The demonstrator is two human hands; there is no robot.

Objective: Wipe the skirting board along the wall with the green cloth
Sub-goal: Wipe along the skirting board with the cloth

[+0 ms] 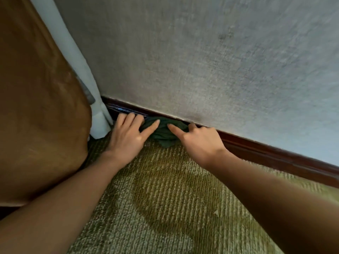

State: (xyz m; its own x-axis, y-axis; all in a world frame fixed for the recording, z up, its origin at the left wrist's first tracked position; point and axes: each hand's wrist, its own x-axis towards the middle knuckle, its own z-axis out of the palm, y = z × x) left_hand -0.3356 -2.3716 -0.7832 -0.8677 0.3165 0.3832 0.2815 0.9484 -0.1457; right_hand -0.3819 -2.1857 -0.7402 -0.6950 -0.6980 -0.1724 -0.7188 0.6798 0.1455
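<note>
A crumpled dark green cloth lies bunched against the dark brown skirting board where the wall meets the carpet. My left hand rests to the left of it with straight fingers laid on the skirting board and its thumb touching the cloth's left side. My right hand is at the cloth's right side: the thumb presses onto the cloth and the bent index finger hooks over its right edge by the board's top. The other right fingers are hidden behind the hand.
A brown curtain and a white curtain hang at the left, reaching the floor beside my left hand. The grey textured wall rises above the board. Green-beige ribbed carpet covers the floor.
</note>
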